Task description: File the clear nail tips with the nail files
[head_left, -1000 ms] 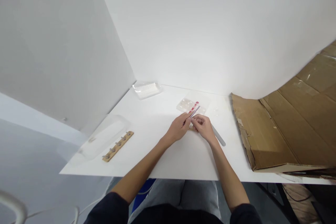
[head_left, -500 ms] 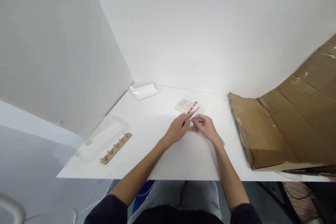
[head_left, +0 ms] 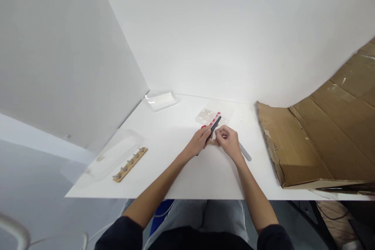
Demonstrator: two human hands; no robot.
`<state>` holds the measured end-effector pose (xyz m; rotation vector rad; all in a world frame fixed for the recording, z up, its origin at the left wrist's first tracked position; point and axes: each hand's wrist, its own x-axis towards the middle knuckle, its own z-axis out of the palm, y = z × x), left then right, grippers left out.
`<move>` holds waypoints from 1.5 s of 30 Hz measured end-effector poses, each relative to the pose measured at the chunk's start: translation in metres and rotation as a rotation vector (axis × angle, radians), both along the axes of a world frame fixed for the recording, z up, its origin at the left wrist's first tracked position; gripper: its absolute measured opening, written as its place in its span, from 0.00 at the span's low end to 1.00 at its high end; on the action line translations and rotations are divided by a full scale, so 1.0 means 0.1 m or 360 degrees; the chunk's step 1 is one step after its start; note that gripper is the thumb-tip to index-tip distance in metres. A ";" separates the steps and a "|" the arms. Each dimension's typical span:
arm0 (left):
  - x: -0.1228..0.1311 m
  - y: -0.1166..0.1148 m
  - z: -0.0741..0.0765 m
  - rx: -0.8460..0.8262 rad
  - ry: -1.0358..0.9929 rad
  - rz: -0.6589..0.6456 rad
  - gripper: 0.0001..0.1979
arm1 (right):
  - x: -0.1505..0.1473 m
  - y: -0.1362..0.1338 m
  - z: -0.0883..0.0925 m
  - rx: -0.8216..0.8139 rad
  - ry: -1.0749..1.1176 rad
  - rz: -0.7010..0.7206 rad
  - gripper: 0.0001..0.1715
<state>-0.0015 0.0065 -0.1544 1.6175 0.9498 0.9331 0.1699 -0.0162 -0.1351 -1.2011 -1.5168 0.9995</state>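
Near the middle of the white table, my left hand [head_left: 199, 140] is closed around a long flat dark strip [head_left: 216, 122] with a pale edge, which points up and to the right. Close on its right, my right hand [head_left: 227, 139] has thumb and fingertips pinched together; what they hold is too small to make out. Below the fingers, part of a light wooden piece [head_left: 213, 141] shows, mostly covered. A red-and-white striped stick [head_left: 217, 114] lies behind the dark strip, on or beside a clear compartment box [head_left: 205, 116].
On the left lies a wooden bar [head_left: 130, 165] with several metal wing-shaped pieces, beside a clear plastic tray [head_left: 109, 160]. Another clear package [head_left: 161, 100] rests at the back left. A grey strip [head_left: 245, 152] lies by my right forearm. An opened cardboard box [head_left: 295, 144] stands at the right.
The dark strip has turned in my left hand, from edge-on to showing its broad face. My right forearm has shifted slightly left, uncovering more of the grey strip.
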 end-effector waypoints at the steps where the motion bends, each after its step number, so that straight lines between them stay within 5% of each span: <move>1: 0.00 0.01 0.00 -0.0015 -0.0012 -0.0018 0.27 | 0.00 0.00 0.00 0.0002 -0.0005 -0.0002 0.18; 13: 0.03 0.03 0.02 0.0027 -0.0099 -0.0033 0.26 | 0.02 0.00 0.02 0.0102 -0.0140 -0.0036 0.14; 19: 0.04 0.06 -0.06 -0.0115 -0.0176 -0.0053 0.18 | 0.05 0.01 0.02 0.0048 -0.0119 -0.0017 0.13; 27: 0.05 0.01 0.01 -0.0140 -0.0289 -0.0110 0.11 | 0.06 -0.01 0.03 0.0073 -0.0137 0.0038 0.12; 45: 0.04 0.00 -0.05 0.0707 0.0236 0.0081 0.21 | 0.04 -0.05 0.07 0.0078 -0.0134 0.0065 0.12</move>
